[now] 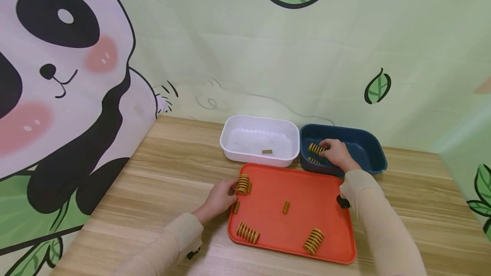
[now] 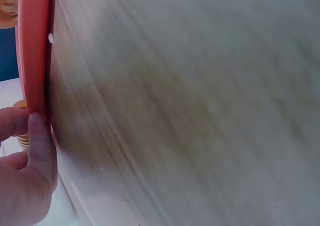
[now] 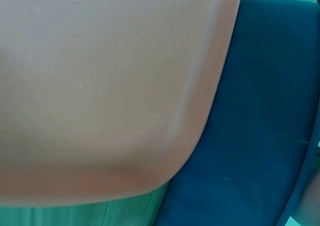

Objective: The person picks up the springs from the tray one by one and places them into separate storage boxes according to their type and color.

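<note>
My right hand [image 1: 336, 153] reaches into the dark blue bin [image 1: 368, 150] and pinches a large gold coil spring [image 1: 316, 149]. Another gold spring [image 1: 314, 160] lies on that bin's floor. At the left side of the red tray [image 1: 299, 182], my left hand [image 1: 220, 199] pinches the rim between thumb and finger, as the left wrist view shows. Right beside its fingertips, on the tray, is a large spring [image 1: 242, 184] with a small one [image 1: 249, 188] partly behind it. In the right wrist view, only a blurred sliver of the hand appears.
More large springs [image 1: 247, 233] [image 1: 313, 242] lie along the tray's near side. Small springs [image 1: 286, 207] [image 1: 236, 207] lie at its middle and left edge. A white bin [image 1: 261, 139] beside the blue one contains a small spring [image 1: 267, 151]. A printed cloth [image 1: 238, 54] hangs behind the wooden table [image 1: 168, 161].
</note>
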Demonstrator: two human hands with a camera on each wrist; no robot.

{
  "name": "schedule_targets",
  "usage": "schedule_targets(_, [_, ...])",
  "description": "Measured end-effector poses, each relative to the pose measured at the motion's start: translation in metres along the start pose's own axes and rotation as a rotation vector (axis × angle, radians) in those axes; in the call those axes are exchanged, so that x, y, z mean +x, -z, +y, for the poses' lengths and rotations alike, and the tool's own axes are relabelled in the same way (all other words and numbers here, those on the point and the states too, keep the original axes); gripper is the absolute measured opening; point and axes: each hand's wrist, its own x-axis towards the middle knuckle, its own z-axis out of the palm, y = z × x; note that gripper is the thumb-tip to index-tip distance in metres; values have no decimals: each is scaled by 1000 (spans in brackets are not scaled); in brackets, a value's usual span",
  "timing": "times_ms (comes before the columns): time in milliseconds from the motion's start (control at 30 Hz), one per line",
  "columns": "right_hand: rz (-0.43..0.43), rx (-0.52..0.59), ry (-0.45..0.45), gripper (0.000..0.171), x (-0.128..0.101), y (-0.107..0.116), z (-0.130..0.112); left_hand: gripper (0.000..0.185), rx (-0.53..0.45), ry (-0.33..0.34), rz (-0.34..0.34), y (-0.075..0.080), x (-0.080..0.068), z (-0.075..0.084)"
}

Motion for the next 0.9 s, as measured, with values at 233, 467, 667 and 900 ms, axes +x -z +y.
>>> schedule_targets(233, [-13, 33, -11, 34, 3, 0, 2, 42, -5, 4, -6, 1, 0, 2])
schedule_targets(467, [-19, 48, -2, 34, 2, 1, 1, 44, 3, -3, -4, 2, -1, 3])
schedule_targets(667, [-36, 58, -25, 34, 3, -1, 3, 47, 9, 6, -3, 1, -2, 2])
schedule_targets(900, [-68, 82, -17, 34, 4, -2, 6, 48, 29, -4, 10, 1, -1, 0])
